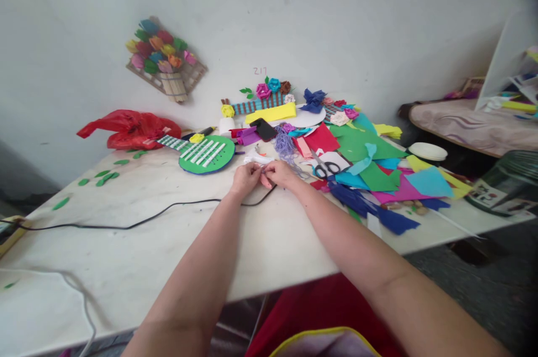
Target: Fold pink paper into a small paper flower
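My left hand [246, 179] and my right hand [279, 173] meet over the middle of the table, both closed in a pinch. Between their fingertips is a small piece of salmon-pink paper [265, 181], partly hidden by the fingers. Just behind the hands lies a white tool [257, 158], possibly a glue gun; my fingers cover part of it. A black cord [176, 203] runs from the left to beneath the hands. To the right, scissors [327, 168] with dark handles rest among coloured paper sheets [365, 144].
A green guitar-shaped craft [207, 154] with white strips lies left of the hands. Behind are a black phone [264, 129], purple yarn [284, 143] and paper flowers [264, 91]. A red plastic bag [132, 130] sits far left, a large glass jar [506, 183] at the right edge.
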Demonstrator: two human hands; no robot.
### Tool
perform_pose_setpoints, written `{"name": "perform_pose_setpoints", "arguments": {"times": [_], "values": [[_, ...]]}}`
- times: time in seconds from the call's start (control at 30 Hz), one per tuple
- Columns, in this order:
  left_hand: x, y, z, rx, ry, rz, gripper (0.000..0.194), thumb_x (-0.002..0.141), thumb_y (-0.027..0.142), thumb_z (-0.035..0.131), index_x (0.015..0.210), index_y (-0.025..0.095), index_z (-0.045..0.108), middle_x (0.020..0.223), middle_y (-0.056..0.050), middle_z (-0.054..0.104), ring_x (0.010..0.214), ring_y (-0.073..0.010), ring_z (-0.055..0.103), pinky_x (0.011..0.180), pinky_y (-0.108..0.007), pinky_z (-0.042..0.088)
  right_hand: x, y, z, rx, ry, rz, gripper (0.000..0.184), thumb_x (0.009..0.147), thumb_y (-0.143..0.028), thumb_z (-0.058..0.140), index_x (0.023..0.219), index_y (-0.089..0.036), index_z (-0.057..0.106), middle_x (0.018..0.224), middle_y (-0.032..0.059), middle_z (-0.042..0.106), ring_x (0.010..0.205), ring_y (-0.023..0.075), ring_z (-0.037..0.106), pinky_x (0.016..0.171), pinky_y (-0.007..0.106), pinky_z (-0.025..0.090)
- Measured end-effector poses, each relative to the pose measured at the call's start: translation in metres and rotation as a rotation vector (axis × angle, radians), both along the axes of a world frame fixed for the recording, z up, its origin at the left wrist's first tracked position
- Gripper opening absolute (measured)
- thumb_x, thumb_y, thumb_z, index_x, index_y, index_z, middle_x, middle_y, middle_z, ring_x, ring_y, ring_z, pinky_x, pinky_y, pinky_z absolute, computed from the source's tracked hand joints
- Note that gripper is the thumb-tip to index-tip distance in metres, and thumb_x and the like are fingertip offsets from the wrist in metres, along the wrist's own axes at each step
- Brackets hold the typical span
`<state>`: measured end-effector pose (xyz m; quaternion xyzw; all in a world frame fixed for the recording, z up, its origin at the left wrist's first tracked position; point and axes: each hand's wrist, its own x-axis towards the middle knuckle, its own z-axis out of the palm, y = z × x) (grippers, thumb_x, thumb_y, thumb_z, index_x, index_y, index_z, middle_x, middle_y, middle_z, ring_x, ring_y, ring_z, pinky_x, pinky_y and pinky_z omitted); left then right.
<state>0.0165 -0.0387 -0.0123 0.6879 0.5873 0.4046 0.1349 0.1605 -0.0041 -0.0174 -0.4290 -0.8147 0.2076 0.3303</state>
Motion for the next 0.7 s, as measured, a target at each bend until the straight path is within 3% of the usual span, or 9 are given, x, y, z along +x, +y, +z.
{"name": "perform_pose_setpoints", "arguments": {"times": [0.2, 0.47, 0.7], "values": [[0.0012, 0.0005, 0.0, 0.018, 0.004, -0.011, 0.019, 0.074, 0.031, 0.05, 0.063, 0.016, 0.055, 0.054, 0.0, 0.053, 0.052, -0.0116, 0.045, 0.053, -0.023, 0.034, -0.0011, 0.0008, -0.0007, 0.02, 0.032, 0.013, 0.017, 0.067, -0.013, 0.053, 0.061, -0.014, 0.069, 0.067, 0.002, 0.067, 0.065, 0.0112, 0.056, 0.063, 0.02, 0.04], [0.0014, 0.0002, -0.0001, 0.008, -0.046, -0.05, 0.014, 0.072, 0.025, 0.051, 0.064, 0.016, 0.056, 0.058, 0.0, 0.056, 0.055, -0.0115, 0.047, 0.055, -0.023, 0.036, -0.0007, 0.0011, -0.0018, 0.006, 0.045, 0.061, 0.023, 0.069, -0.014, 0.049, 0.051, -0.014, 0.064, 0.061, 0.0017, 0.065, 0.06, 0.0099, 0.055, 0.059, 0.019, 0.04], [0.0023, 0.0001, -0.0001, 0.01, -0.071, -0.058, 0.015, 0.072, 0.025, 0.051, 0.062, 0.016, 0.056, 0.056, 0.0, 0.055, 0.054, -0.0113, 0.046, 0.053, -0.022, 0.036, -0.0023, 0.0011, -0.0025, 0.016, 0.035, 0.017, 0.022, 0.068, -0.014, 0.051, 0.051, -0.014, 0.065, 0.055, 0.0014, 0.062, 0.057, 0.0098, 0.053, 0.056, 0.019, 0.038]]}}
